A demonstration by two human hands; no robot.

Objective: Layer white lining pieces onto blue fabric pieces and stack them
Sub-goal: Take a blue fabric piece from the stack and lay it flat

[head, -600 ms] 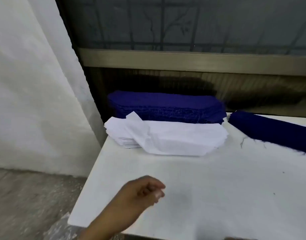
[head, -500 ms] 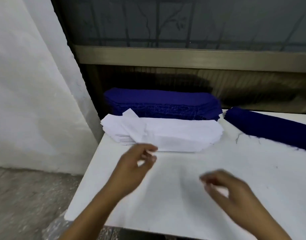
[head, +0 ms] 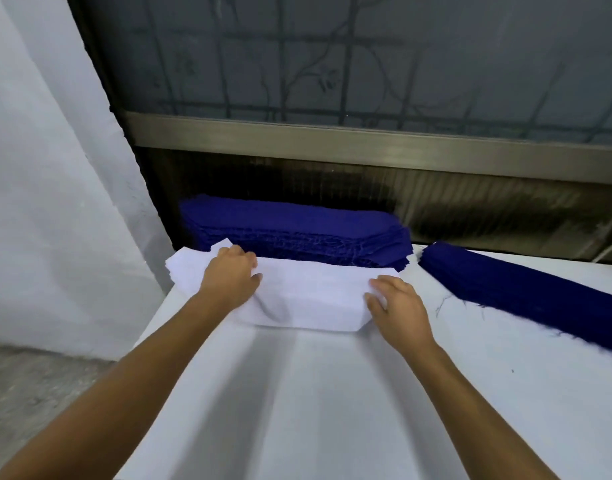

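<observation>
A pile of white lining pieces (head: 311, 299) lies at the table's far left. My left hand (head: 230, 275) rests palm down on its left part, thumb spread to the right. My right hand (head: 398, 306) is at the pile's right end and pinches the edge of the top white piece between thumb and fingers. Directly behind the white pile sits a thick stack of blue fabric pieces (head: 297, 230). A second, longer stack of blue pieces (head: 526, 289) runs along the right side of the table.
The white table (head: 332, 393) ends at a left edge with grey floor (head: 37, 393) below it. A white wall (head: 37, 168) stands at the left. A metal sill and frosted window (head: 366, 81) close off the far side behind the stacks.
Both hands have moved forward from over the table onto the white pile. The left now rests on its left part and the right has taken hold of its right end.
</observation>
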